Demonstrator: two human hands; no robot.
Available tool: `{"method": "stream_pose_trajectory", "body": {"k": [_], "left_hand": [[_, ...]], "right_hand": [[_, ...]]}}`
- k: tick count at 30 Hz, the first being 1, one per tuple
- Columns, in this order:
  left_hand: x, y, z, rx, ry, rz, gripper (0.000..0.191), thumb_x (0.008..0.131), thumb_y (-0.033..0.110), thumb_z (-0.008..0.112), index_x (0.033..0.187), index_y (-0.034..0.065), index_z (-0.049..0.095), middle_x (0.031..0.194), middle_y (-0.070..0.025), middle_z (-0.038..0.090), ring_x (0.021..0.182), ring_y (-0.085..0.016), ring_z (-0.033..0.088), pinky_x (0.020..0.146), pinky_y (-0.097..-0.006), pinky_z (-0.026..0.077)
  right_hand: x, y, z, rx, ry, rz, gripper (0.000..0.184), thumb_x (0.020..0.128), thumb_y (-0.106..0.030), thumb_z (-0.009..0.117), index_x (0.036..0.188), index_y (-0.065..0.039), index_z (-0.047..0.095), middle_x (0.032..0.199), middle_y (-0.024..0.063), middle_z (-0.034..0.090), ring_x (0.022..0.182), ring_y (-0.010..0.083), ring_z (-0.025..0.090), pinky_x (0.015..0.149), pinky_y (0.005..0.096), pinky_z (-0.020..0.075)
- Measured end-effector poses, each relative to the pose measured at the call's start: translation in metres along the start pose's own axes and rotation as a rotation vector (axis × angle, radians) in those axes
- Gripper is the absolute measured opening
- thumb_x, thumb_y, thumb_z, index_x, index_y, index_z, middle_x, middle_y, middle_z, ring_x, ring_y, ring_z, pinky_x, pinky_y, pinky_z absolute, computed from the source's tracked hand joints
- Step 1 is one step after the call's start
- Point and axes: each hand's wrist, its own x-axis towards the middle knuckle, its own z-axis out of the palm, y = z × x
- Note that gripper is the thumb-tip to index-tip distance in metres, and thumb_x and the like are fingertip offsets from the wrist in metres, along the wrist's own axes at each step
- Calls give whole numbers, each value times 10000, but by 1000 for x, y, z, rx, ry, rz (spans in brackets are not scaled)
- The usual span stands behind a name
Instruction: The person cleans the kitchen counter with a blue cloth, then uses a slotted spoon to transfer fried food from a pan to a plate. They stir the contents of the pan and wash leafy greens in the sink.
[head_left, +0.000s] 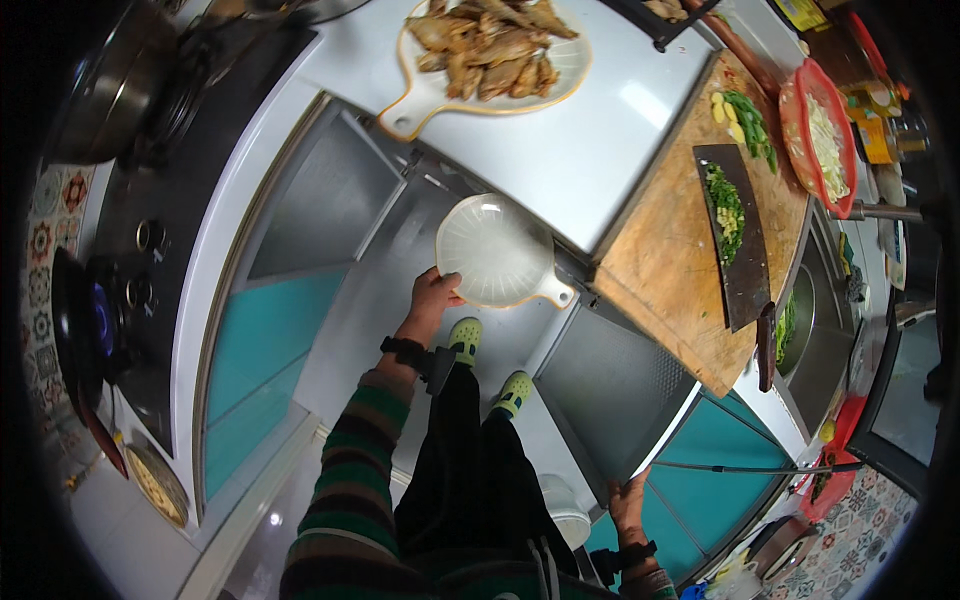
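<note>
My left hand grips the rim of a cream ceramic dish with a short pierced handle and a ribbed inside, held above the floor; nothing lies in it. At the lower right, my right hand is at the outer edge of an opened cabinet door; its fingers are partly hidden behind the door. A similar dish heaped with fried fish rests on the white counter.
A wooden cutting board carries a cleaver with chopped greens on its blade. A red basket stands beside it. At left, a wok sits over a lit burner. Another cabinet door stands open.
</note>
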Motion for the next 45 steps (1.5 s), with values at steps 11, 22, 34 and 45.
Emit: {"method": "stream_pose_trajectory", "body": {"k": [11, 22, 34, 45], "left_hand": [[-249, 96, -95, 233, -17, 68, 302, 863, 144, 582, 1117, -18, 563, 922, -74, 637, 772, -143, 631, 632, -270, 539], [-300, 172, 26, 437, -436, 78, 258, 868, 134, 577, 1070, -28, 574, 844, -65, 637, 670, -114, 610, 555, -227, 503], [-109, 223, 85, 349, 90, 824, 161, 904, 156, 541, 1006, 49, 477, 783, -43, 542, 576, -112, 548, 487, -244, 485], [-38, 266, 40, -36, 185, 266, 193, 893, 58, 510, 1036, -68, 540, 872, -173, 630, 683, -244, 662, 600, -303, 591]], "right_hand": [[46, -182, 47, 372, -590, 85, 586, 901, -481, 502, 1134, 56, 477, 924, 117, 623, 593, 157, 595, 539, 266, 492], [-28, -279, -43, 861, -1053, 158, 466, 883, -261, 611, 1228, 22, 479, 1030, 147, 635, 748, 177, 640, 646, 261, 541], [-74, -181, -206, 1134, 152, 208, 224, 849, -142, 573, 968, 34, 504, 603, 93, 522, 408, 83, 392, 337, 192, 325], [46, -230, -233, 1019, -491, 171, 255, 873, -53, 520, 1087, 79, 475, 720, 171, 603, 490, 122, 474, 408, 245, 383]]}}
